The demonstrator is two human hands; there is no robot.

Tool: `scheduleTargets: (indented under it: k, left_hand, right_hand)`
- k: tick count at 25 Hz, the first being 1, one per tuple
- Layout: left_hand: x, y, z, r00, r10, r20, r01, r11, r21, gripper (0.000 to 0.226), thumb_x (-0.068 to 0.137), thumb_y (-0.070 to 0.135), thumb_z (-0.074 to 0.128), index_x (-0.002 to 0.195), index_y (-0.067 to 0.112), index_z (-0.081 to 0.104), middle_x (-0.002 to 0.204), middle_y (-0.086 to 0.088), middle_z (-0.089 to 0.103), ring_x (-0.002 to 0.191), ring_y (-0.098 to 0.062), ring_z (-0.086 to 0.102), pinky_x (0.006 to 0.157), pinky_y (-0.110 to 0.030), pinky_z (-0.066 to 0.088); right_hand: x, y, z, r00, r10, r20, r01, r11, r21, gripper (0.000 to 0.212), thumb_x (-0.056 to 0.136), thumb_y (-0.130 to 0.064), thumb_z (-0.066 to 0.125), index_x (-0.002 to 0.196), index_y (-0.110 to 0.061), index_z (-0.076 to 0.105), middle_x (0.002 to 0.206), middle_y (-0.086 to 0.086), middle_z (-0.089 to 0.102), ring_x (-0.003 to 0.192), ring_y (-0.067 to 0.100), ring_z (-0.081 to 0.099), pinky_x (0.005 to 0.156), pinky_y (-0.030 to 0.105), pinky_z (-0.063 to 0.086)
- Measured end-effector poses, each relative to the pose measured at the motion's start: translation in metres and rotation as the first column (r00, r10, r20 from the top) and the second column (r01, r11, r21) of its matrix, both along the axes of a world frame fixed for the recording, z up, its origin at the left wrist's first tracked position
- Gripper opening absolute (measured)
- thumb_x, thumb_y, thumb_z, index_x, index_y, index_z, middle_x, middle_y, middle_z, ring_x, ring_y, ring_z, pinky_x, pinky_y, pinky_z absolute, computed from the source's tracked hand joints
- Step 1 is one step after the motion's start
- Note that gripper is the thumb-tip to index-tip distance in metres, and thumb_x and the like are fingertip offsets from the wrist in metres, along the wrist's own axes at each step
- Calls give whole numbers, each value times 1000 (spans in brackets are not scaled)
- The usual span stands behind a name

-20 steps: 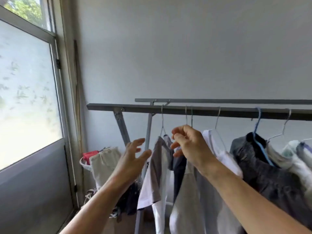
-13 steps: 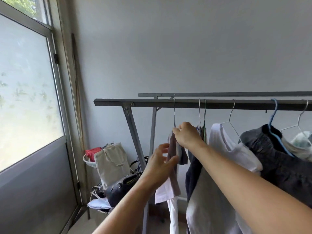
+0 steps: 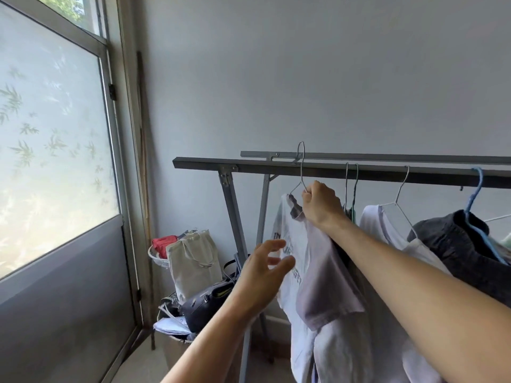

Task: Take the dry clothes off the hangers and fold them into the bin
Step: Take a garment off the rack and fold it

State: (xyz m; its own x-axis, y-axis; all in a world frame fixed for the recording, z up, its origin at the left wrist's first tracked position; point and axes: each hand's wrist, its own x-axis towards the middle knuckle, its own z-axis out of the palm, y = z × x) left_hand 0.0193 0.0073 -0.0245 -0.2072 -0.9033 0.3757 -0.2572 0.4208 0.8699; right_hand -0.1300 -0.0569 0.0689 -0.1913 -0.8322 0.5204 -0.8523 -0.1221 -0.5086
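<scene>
Wire hanger (image 3: 302,167) now raised above rail (image 3: 207,165), right hand (image 3: 322,207) grasping its neck, white shirt (image 3: 318,272) below, left hand (image 3: 262,275) released alongside

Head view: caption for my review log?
Right hand grips a wire hanger, hook above the rail; open left hand reaches for its white shirt.

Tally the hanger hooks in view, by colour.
Silver hooks: 3, one on the hanger gripped by the right hand
Green hook: 1
Blue hook: 1
Total: 5
</scene>
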Motion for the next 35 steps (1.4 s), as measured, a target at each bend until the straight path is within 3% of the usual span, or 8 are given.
scheduleTargets:
  k: [4,9,12,16,22,26,31,35]
  left_hand:
    - [21,-1,4,994,105,-3,-105,992,-72,30,95,30,60,125,27,59,130,7,57,113,-3,55,93,-27,48]
    - [62,-10,26,918,386,89,-356,902,-244,39,95,27,58,133,33,51,136,12,43,130,-10,33,113,-48,31]
    - [83,-10,40,927,308,215,-287,950,-125,37,97,45,50,132,33,51,139,3,51,126,-17,46,108,-48,40]
    - [100,3,51,979,136,152,-158,977,145,71,89,70,29,97,17,75,97,-8,75,92,-21,72,96,-44,53]
    - [117,17,42,996,12,-89,37,853,521,75,87,74,37,119,13,66,107,-13,74,93,-25,72,84,-37,57]
    - [125,29,36,990,-79,-113,133,771,623,52,81,58,56,101,12,73,93,-11,74,76,-22,72,73,-32,60]
    - [143,29,32,984,-161,81,83,806,586,14,85,17,65,82,7,75,79,-10,71,61,-16,68,54,-24,57]
    - [145,33,25,924,-111,367,-37,927,372,25,96,27,60,91,6,73,88,-15,70,69,-17,64,60,-24,52]
  right_hand:
    - [-16,18,-3,959,283,-11,-283,959,15,18,98,-16,44,87,-21,57,84,-3,62,80,19,60,79,40,51]
    - [-27,51,-3,876,482,-15,-482,875,-53,17,99,-11,49,89,-20,59,72,-1,57,67,12,54,64,24,42]
    - [-26,58,-6,833,553,26,-549,831,-88,17,99,-12,49,91,-21,60,70,3,56,66,13,52,67,21,43]
    - [-20,63,-11,794,608,16,-604,791,-92,14,100,-12,49,94,-18,61,72,6,56,62,6,49,61,8,40]
    - [-12,62,-18,770,638,1,-635,766,-105,14,99,-19,51,95,-27,61,85,0,58,83,17,58,72,21,45]
    - [-8,62,-22,748,662,-47,-663,740,-117,11,99,-20,52,97,-26,60,86,-1,58,85,14,59,76,23,47]
    - [-1,68,-20,696,705,-136,-717,688,-110,11,98,-22,50,95,-25,60,81,-21,60,79,-5,55,70,5,40]
    - [3,68,-19,654,702,-281,-753,640,-152,12,95,-29,50,100,-32,61,91,-36,59,87,-10,58,77,12,44]
